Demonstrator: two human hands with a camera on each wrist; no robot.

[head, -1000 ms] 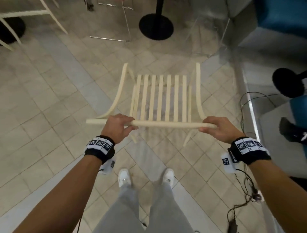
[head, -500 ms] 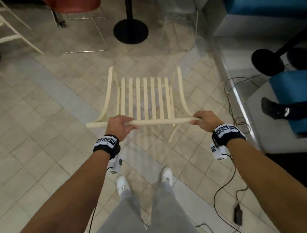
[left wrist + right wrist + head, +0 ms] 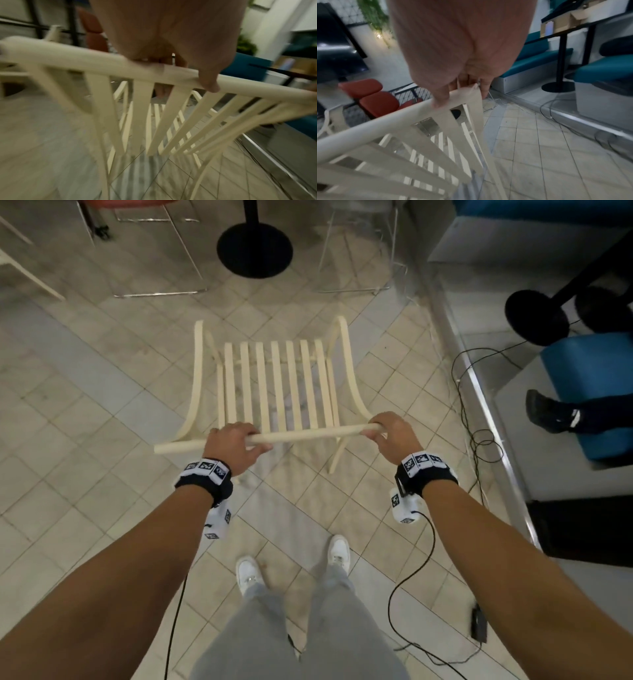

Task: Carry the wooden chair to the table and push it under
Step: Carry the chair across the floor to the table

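Observation:
The cream wooden chair (image 3: 279, 385) with a slatted seat and back hangs in front of me above the tiled floor. My left hand (image 3: 234, 445) grips the chair's top rail (image 3: 308, 434) left of its middle, fingers curled over it; the left wrist view shows this left hand (image 3: 171, 54) wrapped round the rail (image 3: 85, 60). My right hand (image 3: 387, 433) grips the rail's right end, and in the right wrist view that right hand (image 3: 462, 75) holds the chair (image 3: 419, 135) at its back's upper corner. A round black table base (image 3: 255, 248) with its pole stands on the floor beyond the chair.
Metal-legged chairs (image 3: 161, 251) flank the black base at the top. A raised step edge (image 3: 479, 405) runs along the right, with blue seating (image 3: 589, 392), another black base (image 3: 536, 313) and a person's shoe (image 3: 548, 412). Cables (image 3: 479, 440) trail on the floor to my right.
The chair and I have moved forward and swung right; the black table base has shifted from the upper right to straight ahead of the chair. Both hands keep their grip.

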